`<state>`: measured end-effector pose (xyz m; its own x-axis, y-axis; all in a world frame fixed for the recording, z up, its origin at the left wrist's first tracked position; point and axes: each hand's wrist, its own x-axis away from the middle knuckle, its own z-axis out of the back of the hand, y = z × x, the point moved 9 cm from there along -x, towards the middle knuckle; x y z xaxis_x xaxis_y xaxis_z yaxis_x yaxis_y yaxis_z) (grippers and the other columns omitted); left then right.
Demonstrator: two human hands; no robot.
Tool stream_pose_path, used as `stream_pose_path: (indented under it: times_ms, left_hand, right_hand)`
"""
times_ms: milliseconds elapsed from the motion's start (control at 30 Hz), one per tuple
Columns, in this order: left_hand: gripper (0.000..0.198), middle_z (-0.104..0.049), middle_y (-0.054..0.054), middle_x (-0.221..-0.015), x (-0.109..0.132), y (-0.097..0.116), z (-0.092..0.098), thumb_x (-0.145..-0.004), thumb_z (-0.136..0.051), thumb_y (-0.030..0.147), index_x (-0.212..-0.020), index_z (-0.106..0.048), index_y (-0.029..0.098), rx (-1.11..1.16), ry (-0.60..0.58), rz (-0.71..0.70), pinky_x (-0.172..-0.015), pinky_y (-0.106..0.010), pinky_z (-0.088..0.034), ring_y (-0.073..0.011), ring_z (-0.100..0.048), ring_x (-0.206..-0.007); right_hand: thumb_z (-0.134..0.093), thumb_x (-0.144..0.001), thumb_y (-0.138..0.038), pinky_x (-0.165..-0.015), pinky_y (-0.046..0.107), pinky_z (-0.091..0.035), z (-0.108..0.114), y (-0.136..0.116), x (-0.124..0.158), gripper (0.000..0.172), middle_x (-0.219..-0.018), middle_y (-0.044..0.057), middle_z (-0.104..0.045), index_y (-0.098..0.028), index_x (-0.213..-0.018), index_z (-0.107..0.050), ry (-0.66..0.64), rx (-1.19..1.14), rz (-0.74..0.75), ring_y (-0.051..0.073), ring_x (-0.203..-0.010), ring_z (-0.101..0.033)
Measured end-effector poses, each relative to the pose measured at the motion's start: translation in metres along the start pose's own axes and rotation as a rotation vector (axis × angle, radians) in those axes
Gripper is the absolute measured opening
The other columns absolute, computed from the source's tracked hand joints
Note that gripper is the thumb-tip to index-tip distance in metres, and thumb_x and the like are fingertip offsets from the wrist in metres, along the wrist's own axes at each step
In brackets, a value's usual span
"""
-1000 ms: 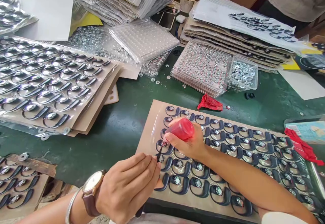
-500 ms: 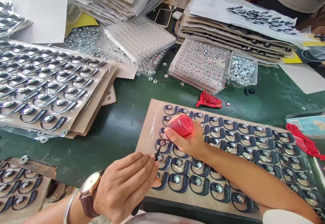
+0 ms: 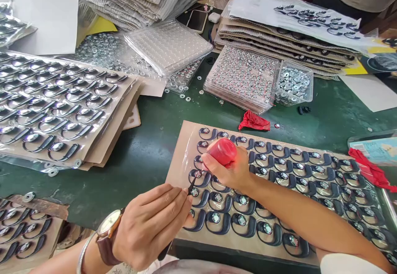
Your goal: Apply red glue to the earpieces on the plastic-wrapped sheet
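My left hand [image 3: 151, 224], with a watch [image 3: 109, 223] on its wrist, is closed around thin dark tweezers [image 3: 192, 185]. Their tip touches a round metal piece on a black curved part [image 3: 198, 175] in the left column of the board. My right hand [image 3: 231, 172] is wrapped round a red bottle [image 3: 223, 152], tilted with its lower end toward that same part; its nozzle is hidden behind my fingers. Under both hands lies a tan board [image 3: 181, 154] with rows of black curved parts, each with a round metal piece.
Another board stack [image 3: 105, 141] with black parts lies left. Behind are a tray stack [image 3: 243, 79], a clear box of washers [image 3: 294, 84], a red cloth [image 3: 254, 121] and a phone [image 3: 197, 20]. Another red cloth [image 3: 370, 170] is at right.
Both hands hold nearly the same place and grip. The whole view has shifted very slightly.
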<state>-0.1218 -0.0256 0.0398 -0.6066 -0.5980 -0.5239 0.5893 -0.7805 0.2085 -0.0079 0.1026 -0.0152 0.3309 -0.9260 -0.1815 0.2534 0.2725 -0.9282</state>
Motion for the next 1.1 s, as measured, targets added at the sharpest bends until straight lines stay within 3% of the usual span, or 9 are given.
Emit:
stream_pose_path:
  times_ms: [600, 900, 1100]
  left_hand:
    - [0.018, -0.072, -0.01, -0.087, -0.011, -0.018, 0.007, -0.081, -0.056, 0.008, -0.097, -0.065, 0.006, 0.154, 0.028, 0.079, -0.072, -0.033, -0.056, -0.0197, -0.069, -0.08]
    - [0.022, -0.071, -0.003, -0.085, -0.007, -0.046, 0.01, -0.082, -0.056, 0.002, -0.097, -0.063, 0.015, 0.345, 0.105, 0.304, -0.07, -0.028, -0.052, -0.0127, -0.066, -0.075]
    - [0.02, -0.071, -0.003, -0.084, -0.004, -0.054, 0.009, -0.082, -0.058, 0.001, -0.094, -0.064, 0.015, 0.355, 0.126, 0.374, -0.069, -0.027, -0.051, -0.0117, -0.065, -0.074]
  right_hand:
    - [-0.062, -0.082, -0.039, -0.054, 0.028, -0.052, -0.002, -0.007, 0.0, 0.026, -0.055, 0.0, -0.061, -0.019, -0.067, -0.06, -0.062, 0.046, 0.023, 0.013, -0.052, -0.058]
    - [-0.065, -0.082, -0.038, -0.053, 0.027, -0.053, -0.009, -0.008, 0.003, 0.017, -0.059, 0.0, -0.063, -0.021, -0.083, -0.062, -0.105, 0.002, 0.103, 0.014, -0.055, -0.06]
    - [-0.073, -0.074, -0.04, -0.061, 0.027, -0.053, -0.008, -0.02, 0.0, 0.025, -0.066, 0.001, -0.065, -0.019, -0.071, -0.06, -0.12, 0.026, 0.185, 0.014, -0.061, -0.062]
